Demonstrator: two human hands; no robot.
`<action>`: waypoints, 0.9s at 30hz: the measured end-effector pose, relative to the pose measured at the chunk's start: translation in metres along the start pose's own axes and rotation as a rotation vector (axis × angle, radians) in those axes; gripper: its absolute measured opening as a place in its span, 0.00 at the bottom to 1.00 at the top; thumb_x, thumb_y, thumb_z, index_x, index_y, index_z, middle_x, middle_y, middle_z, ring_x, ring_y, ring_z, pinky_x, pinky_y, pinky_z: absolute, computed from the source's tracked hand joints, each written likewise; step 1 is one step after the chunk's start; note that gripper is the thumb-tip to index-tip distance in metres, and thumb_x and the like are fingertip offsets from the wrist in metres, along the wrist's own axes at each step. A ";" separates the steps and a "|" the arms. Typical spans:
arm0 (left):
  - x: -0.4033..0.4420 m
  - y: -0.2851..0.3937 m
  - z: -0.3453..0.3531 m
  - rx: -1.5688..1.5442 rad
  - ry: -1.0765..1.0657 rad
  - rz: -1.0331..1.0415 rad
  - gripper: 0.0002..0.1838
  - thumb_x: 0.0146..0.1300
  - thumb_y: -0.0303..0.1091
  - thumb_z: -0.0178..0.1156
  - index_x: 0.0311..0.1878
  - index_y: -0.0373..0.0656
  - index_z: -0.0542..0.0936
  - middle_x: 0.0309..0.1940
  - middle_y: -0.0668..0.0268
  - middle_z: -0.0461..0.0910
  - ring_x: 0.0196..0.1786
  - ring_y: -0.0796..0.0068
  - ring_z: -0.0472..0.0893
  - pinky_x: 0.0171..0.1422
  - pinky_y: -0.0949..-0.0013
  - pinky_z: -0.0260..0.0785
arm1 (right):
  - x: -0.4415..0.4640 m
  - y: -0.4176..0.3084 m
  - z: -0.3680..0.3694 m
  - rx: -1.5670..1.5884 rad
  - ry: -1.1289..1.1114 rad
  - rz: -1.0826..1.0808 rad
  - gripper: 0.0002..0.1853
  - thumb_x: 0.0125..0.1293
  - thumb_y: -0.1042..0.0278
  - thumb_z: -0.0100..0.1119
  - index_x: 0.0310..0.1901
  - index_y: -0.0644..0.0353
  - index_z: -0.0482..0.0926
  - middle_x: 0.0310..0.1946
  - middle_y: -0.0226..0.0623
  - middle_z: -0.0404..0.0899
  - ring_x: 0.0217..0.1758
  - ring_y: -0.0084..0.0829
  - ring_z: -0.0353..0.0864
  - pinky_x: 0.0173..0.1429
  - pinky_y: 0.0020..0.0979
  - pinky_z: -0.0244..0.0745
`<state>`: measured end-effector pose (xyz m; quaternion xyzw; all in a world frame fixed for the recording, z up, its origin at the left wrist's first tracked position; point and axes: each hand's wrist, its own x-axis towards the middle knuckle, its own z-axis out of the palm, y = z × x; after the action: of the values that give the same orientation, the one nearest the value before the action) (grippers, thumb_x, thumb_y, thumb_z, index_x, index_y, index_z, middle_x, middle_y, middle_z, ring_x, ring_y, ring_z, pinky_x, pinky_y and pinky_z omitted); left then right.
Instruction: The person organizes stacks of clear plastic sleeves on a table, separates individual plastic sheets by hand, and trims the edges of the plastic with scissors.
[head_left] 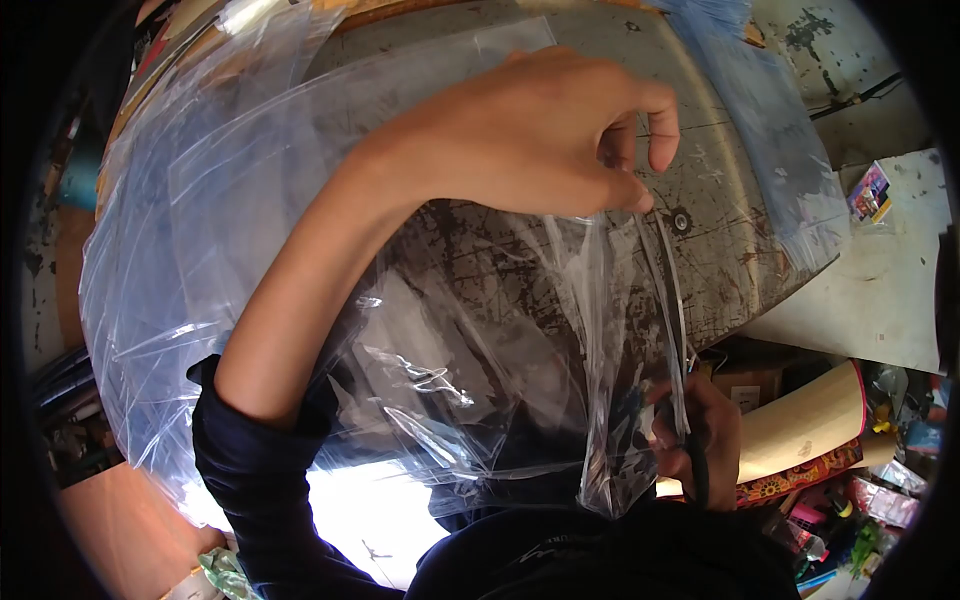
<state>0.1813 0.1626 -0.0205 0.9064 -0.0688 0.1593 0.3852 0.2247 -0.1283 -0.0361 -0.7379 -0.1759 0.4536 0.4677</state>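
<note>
A clear plastic sheet (430, 350) hangs in folds over the scratched dark work surface (725, 220) and down toward my body. Across its upper part reaches my left hand (560, 130), fingers curled and thumb low. The sheet's gathered edge runs down from under this thumb, and the hand seems to grip it; the contact is partly hidden. At the lower right, my right hand (705, 430) is closed round the dark handles of a pair of scissors (668, 285). Their long, thin blades point up toward my left thumb, beside the folded edge of the plastic.
More clear plastic (210, 230) is heaped at the left, and a bluish plastic piece (775, 130) lies over the surface's right edge. A cream roll (810, 425) and mixed small items crowd the lower right. A pale board (870, 290) stands at the right.
</note>
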 end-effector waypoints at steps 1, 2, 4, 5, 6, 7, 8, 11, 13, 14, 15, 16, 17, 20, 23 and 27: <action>0.001 0.000 0.000 0.002 -0.002 0.003 0.07 0.51 0.29 0.64 0.28 0.39 0.75 0.21 0.66 0.77 0.29 0.79 0.77 0.40 0.72 0.68 | 0.000 -0.001 0.002 0.050 -0.007 -0.004 0.44 0.30 0.42 0.78 0.45 0.67 0.71 0.30 0.27 0.75 0.32 0.15 0.71 0.35 0.18 0.65; 0.000 -0.001 -0.002 -0.044 -0.022 0.005 0.07 0.51 0.27 0.64 0.28 0.39 0.74 0.21 0.67 0.76 0.29 0.79 0.76 0.39 0.73 0.67 | 0.000 -0.002 0.004 0.101 -0.013 -0.008 0.44 0.31 0.44 0.79 0.46 0.67 0.70 0.32 0.28 0.76 0.34 0.16 0.71 0.36 0.19 0.66; 0.001 -0.002 -0.002 -0.087 -0.044 0.007 0.07 0.51 0.26 0.63 0.28 0.40 0.72 0.21 0.68 0.75 0.28 0.80 0.76 0.39 0.73 0.66 | 0.001 -0.007 0.006 0.113 -0.022 0.010 0.44 0.31 0.45 0.79 0.46 0.67 0.70 0.33 0.28 0.76 0.34 0.16 0.71 0.38 0.19 0.66; 0.001 -0.002 -0.002 -0.113 -0.047 0.008 0.07 0.51 0.25 0.63 0.28 0.39 0.72 0.21 0.69 0.74 0.28 0.80 0.75 0.38 0.74 0.66 | 0.001 -0.009 0.006 0.124 -0.033 0.031 0.43 0.32 0.46 0.80 0.46 0.67 0.70 0.33 0.29 0.76 0.35 0.16 0.71 0.39 0.19 0.66; 0.001 -0.002 -0.002 -0.139 -0.050 0.009 0.07 0.51 0.24 0.63 0.27 0.39 0.72 0.21 0.69 0.73 0.28 0.80 0.74 0.37 0.74 0.66 | 0.002 -0.010 0.006 0.125 -0.032 0.030 0.43 0.32 0.46 0.80 0.46 0.67 0.70 0.33 0.29 0.76 0.35 0.16 0.71 0.39 0.19 0.66; 0.001 -0.001 -0.002 -0.139 -0.051 0.010 0.07 0.51 0.24 0.63 0.27 0.39 0.72 0.21 0.69 0.73 0.28 0.80 0.74 0.37 0.74 0.66 | 0.002 -0.010 0.006 0.107 -0.041 0.022 0.43 0.32 0.47 0.80 0.46 0.67 0.70 0.33 0.29 0.76 0.35 0.16 0.71 0.39 0.19 0.66; 0.001 0.000 -0.003 -0.145 -0.059 -0.010 0.07 0.50 0.23 0.63 0.27 0.39 0.72 0.21 0.69 0.73 0.28 0.80 0.74 0.37 0.74 0.66 | 0.002 -0.010 0.005 0.088 -0.049 0.013 0.43 0.32 0.47 0.80 0.46 0.67 0.70 0.33 0.29 0.76 0.35 0.16 0.71 0.39 0.19 0.66; 0.001 0.000 -0.003 -0.151 -0.063 -0.025 0.07 0.50 0.22 0.63 0.27 0.39 0.72 0.21 0.69 0.73 0.28 0.80 0.74 0.37 0.74 0.66 | 0.003 -0.007 0.001 0.032 -0.069 0.013 0.43 0.33 0.48 0.80 0.47 0.68 0.70 0.33 0.29 0.76 0.34 0.15 0.71 0.38 0.19 0.66; 0.001 -0.001 -0.002 -0.149 -0.061 -0.020 0.07 0.50 0.22 0.63 0.27 0.39 0.72 0.21 0.69 0.73 0.28 0.80 0.74 0.37 0.74 0.66 | 0.004 -0.010 0.002 0.029 -0.063 0.014 0.42 0.33 0.48 0.80 0.46 0.67 0.70 0.32 0.29 0.75 0.33 0.15 0.70 0.37 0.19 0.65; 0.001 -0.001 -0.003 -0.139 -0.061 -0.025 0.07 0.50 0.22 0.63 0.27 0.39 0.72 0.21 0.69 0.73 0.28 0.80 0.74 0.37 0.74 0.66 | 0.004 -0.011 0.002 0.024 -0.058 0.014 0.42 0.33 0.48 0.80 0.46 0.67 0.71 0.32 0.29 0.75 0.33 0.15 0.70 0.36 0.18 0.65; 0.001 -0.001 -0.003 -0.129 -0.062 -0.031 0.07 0.50 0.22 0.63 0.27 0.39 0.72 0.21 0.69 0.73 0.28 0.80 0.74 0.38 0.74 0.65 | 0.005 -0.011 0.001 0.026 -0.058 0.015 0.42 0.33 0.48 0.80 0.46 0.67 0.71 0.32 0.29 0.75 0.33 0.15 0.70 0.36 0.18 0.65; 0.001 -0.001 -0.003 -0.130 -0.063 -0.032 0.07 0.50 0.22 0.63 0.27 0.39 0.72 0.21 0.69 0.73 0.28 0.80 0.74 0.38 0.74 0.65 | 0.005 -0.010 0.000 -0.020 -0.058 -0.004 0.42 0.32 0.47 0.80 0.45 0.67 0.71 0.31 0.28 0.75 0.32 0.14 0.70 0.35 0.18 0.65; 0.001 0.000 -0.003 -0.118 -0.067 -0.049 0.07 0.50 0.22 0.63 0.27 0.39 0.72 0.21 0.69 0.73 0.28 0.80 0.74 0.38 0.74 0.65 | 0.005 -0.009 -0.001 -0.066 -0.057 -0.023 0.41 0.32 0.47 0.80 0.45 0.67 0.72 0.30 0.28 0.75 0.31 0.14 0.70 0.34 0.18 0.64; 0.001 0.001 -0.003 -0.111 -0.073 -0.076 0.07 0.50 0.22 0.63 0.27 0.39 0.72 0.21 0.69 0.73 0.29 0.80 0.74 0.40 0.73 0.65 | 0.005 -0.008 0.000 -0.065 -0.045 -0.003 0.41 0.31 0.46 0.80 0.43 0.67 0.73 0.29 0.27 0.75 0.30 0.14 0.70 0.33 0.18 0.64; 0.001 0.002 -0.004 -0.108 -0.073 -0.083 0.07 0.50 0.22 0.62 0.27 0.39 0.72 0.22 0.69 0.73 0.29 0.80 0.73 0.40 0.73 0.65 | 0.003 -0.004 0.000 -0.080 -0.045 0.052 0.42 0.31 0.44 0.79 0.44 0.67 0.72 0.27 0.26 0.74 0.29 0.14 0.69 0.32 0.18 0.63; 0.001 0.002 -0.005 -0.098 -0.063 -0.070 0.07 0.51 0.23 0.62 0.28 0.39 0.72 0.22 0.69 0.73 0.30 0.80 0.72 0.40 0.73 0.64 | 0.001 -0.002 0.000 0.051 -0.033 0.055 0.41 0.33 0.49 0.79 0.46 0.66 0.71 0.30 0.28 0.74 0.29 0.15 0.69 0.32 0.19 0.64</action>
<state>0.1810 0.1653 -0.0153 0.8929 -0.0565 0.1136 0.4320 0.2256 -0.1264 -0.0348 -0.7228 -0.1517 0.4827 0.4707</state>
